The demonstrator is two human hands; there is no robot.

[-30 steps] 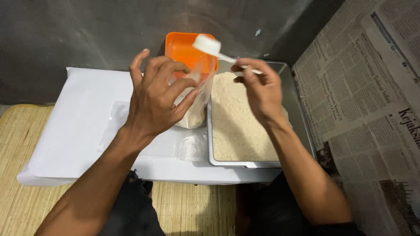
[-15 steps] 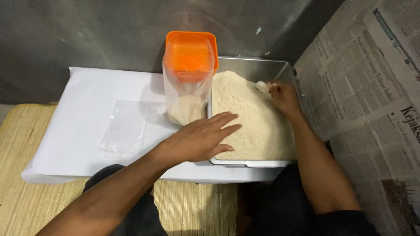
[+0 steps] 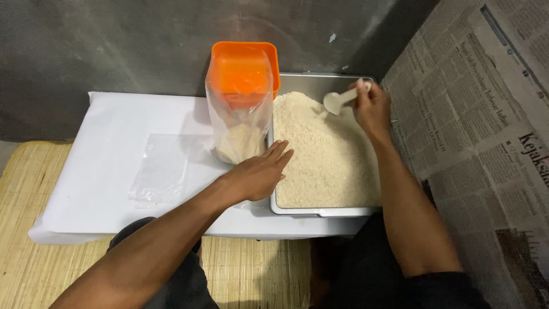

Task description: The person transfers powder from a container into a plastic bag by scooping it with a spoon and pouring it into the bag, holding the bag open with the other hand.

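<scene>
While the right hand (image 3: 372, 106) pinches a white scoop (image 3: 337, 101) over the rice (image 3: 326, 154), the left hand (image 3: 260, 174) lies flat, fingers spread. It's on the steel tray (image 3: 320, 210) near edge, beside a plastic bag (image 3: 240, 109).

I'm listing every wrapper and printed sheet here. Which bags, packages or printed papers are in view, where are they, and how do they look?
Clear plastic bag: upright beside the metal tray, part-filled with pale grain.
Flat clear bag: empty, lying on the white table.
Newspaper sheets: covering the right wall, grey print.

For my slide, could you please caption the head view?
Right hand holds a white scoop over rice in a metal tray; left hand rests beside it.
</scene>
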